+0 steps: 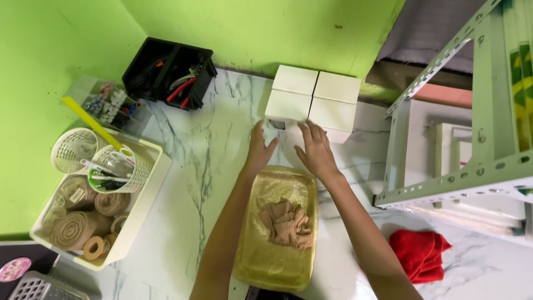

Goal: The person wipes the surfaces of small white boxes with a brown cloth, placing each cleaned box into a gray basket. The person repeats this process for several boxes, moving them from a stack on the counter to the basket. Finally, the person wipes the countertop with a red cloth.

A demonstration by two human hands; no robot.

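White boxes (312, 99) (four, clustered) meet both hands' (288, 149) open fingertips.

green wall (266, 28) | white marble tabletop (194, 166) | pale metal shelving (472, 111)

— How many white boxes (312, 100) at the table's far edge?
— Four, in a two-by-two block.
— Trays?
— One gold tray (277, 261), with one crumpled beige cloth (287, 223) in it.
— Other cloths?
— One red cloth (419, 253).
— Bins?
— One cream bin (145, 191) holding two mesh cups (72, 149), plus one black tool caddy (169, 72).
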